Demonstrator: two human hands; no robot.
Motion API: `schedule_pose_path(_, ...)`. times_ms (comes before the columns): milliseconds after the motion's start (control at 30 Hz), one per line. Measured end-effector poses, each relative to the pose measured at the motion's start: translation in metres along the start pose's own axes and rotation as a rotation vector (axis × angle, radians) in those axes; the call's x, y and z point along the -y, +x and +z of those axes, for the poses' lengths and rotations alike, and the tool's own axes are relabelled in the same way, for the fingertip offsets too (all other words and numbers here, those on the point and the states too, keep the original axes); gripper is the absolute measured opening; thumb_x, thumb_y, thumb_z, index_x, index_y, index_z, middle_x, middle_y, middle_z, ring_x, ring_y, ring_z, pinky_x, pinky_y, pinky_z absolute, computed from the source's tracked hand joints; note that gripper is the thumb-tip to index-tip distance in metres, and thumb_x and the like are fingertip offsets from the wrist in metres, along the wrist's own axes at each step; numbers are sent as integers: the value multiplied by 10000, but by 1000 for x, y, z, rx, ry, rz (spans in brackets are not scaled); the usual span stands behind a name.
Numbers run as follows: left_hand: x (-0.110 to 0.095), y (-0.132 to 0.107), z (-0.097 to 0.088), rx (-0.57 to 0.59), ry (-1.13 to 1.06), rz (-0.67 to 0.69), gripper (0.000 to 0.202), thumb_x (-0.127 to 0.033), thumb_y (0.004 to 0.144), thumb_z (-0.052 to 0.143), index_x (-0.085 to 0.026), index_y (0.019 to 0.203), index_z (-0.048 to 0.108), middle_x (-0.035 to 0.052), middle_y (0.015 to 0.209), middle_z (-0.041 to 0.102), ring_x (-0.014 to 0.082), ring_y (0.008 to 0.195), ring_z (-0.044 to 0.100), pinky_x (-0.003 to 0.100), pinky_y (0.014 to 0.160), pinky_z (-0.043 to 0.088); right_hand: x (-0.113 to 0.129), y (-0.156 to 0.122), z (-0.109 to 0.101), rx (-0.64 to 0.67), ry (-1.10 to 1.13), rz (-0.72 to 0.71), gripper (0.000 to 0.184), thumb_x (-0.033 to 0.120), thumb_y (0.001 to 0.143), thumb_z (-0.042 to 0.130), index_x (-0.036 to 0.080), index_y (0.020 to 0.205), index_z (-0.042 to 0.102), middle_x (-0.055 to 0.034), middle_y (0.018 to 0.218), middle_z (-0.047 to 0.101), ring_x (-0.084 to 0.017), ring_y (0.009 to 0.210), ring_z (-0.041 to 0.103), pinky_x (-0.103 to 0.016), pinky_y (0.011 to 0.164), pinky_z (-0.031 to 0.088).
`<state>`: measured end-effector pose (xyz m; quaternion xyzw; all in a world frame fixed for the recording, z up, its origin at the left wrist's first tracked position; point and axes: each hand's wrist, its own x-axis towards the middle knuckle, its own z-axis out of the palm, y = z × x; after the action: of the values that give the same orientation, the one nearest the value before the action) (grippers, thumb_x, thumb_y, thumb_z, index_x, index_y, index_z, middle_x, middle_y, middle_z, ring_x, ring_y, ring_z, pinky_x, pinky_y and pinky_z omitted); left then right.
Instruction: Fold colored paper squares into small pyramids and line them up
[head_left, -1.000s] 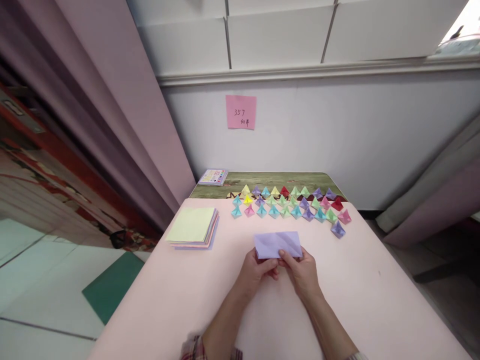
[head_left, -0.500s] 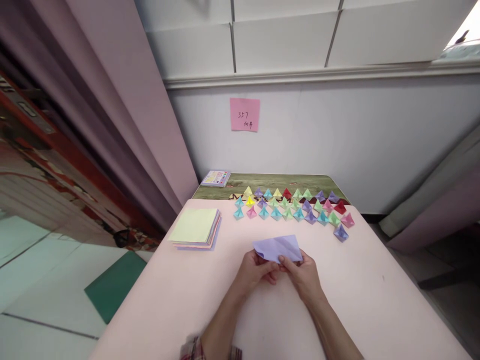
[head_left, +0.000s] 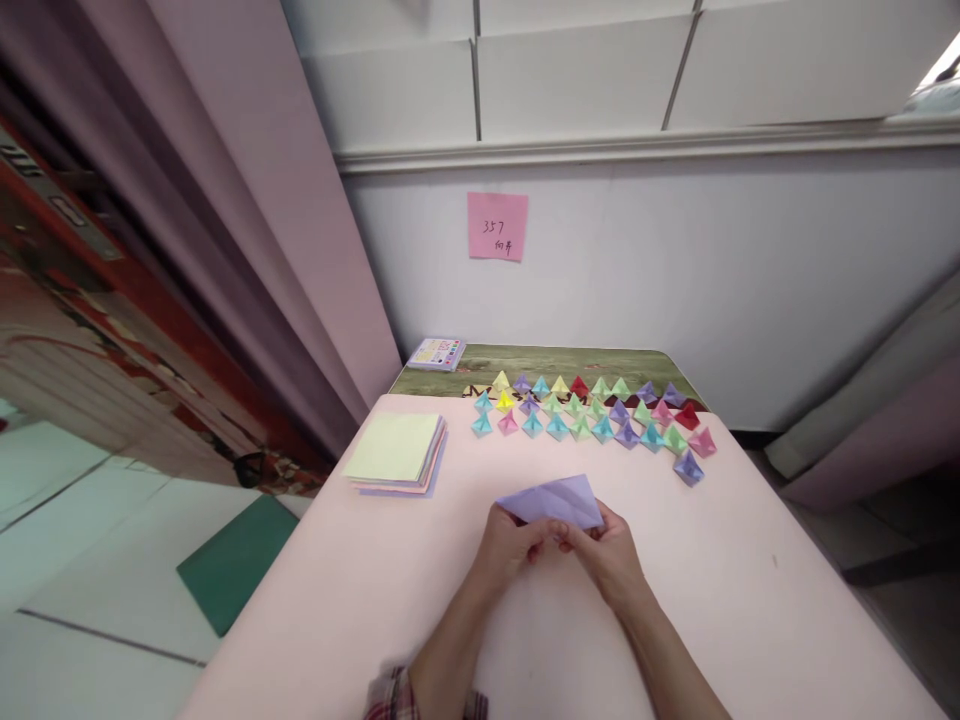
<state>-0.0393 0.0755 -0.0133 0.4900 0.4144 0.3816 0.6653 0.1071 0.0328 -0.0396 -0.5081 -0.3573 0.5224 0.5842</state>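
Observation:
A purple sheet of origami paper, folded and creased, is held up off the table between both hands. My left hand pinches its left and lower edge, the thumb lying near the middle. On the right, my right hand grips the lower right edge, its thumb meeting the left one at the bottom. Fingers behind the paper are partly hidden. Beyond the hands stand rows of small folded paper shapes in several colours, with a purple one at the front right.
A stack of coloured paper squares lies at the table's left. Behind it, a printed paper pack rests on the wood-patterned strip. The pink tabletop ends at a wall with a pink note.
The thumbs have come together at the paper's lower edge, and the paper has tilted, its left end lower. The view has shifted slightly; the folded shapes and stack stay put.

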Motion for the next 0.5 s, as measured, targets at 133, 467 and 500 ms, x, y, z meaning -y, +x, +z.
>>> schedule_pose_path(133, 2, 2, -2, -51, -44, 2, 315, -365, 624, 783, -133, 545, 586, -45, 415, 479, 69, 373, 397, 199, 381, 302, -1, -2, 4, 46, 126, 10, 419, 383, 647, 825, 166, 957, 645, -38, 758, 701, -182, 646, 639, -287, 599, 533)
schedule_pose_path(467, 5, 1, -1, -76, -95, 3, 338, -393, 682, 750, -130, 559, 577, -29, 451, 510, 81, 412, 436, 206, 413, 341, 0, -3, 12, 139, 68, 69, 318, 443, 671, 795, 148, 711, 685, -43, 619, 685, -157, 545, 606, -253, 512, 486)
schedule_pose_path(500, 5, 1, -1, -62, -114, 14, 321, -393, 692, 744, -129, 592, 592, -23, 468, 530, 88, 421, 456, 211, 422, 362, 0, -3, 12, 123, 70, 65, 319, 447, 678, 788, 148, 719, 685, -43, 625, 687, -154, 537, 601, -250, 504, 482)
